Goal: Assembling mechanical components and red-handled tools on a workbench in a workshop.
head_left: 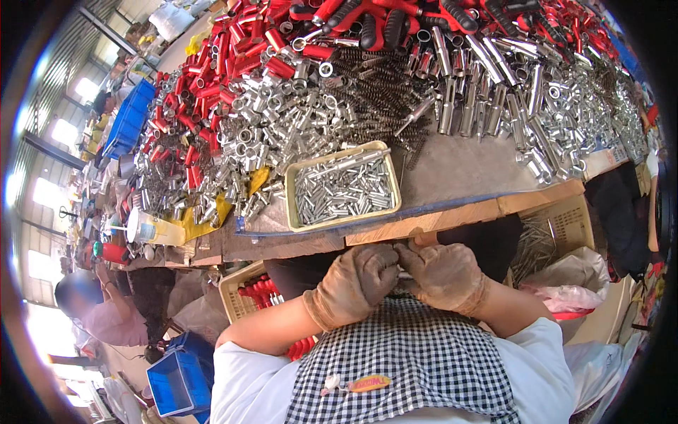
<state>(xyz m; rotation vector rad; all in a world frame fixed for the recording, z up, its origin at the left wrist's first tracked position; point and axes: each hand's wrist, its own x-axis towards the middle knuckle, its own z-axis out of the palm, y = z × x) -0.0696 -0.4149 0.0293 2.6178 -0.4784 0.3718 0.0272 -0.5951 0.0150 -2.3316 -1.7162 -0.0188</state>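
My left hand (pixel 369 277), in a worn, soiled work glove, is closed with its fingers curled. Against it, over my lap at the table's front edge, my right hand (pixel 446 274) is gloved the same way and closed too. A bit of shiny metal (pixel 405 274) shows between them, but the fingers hide what it belongs to. Just beyond the hands, a cream plastic tray (pixel 291 191) full of short metal pins (pixel 342 191) rests on the table (pixel 459 169).
Red sleeves (pixel 219 71), silver collars (pixel 282 116), dark coil springs (pixel 374 88), slotted metal tubes (pixel 466 106) and red-and-black handles (pixel 395 21) heap the table. Below are plastic crates (pixel 244 283) (pixel 568 219) with parts. A white cup (pixel 152 230) stands left. Another person (pixel 116 314) sits there.
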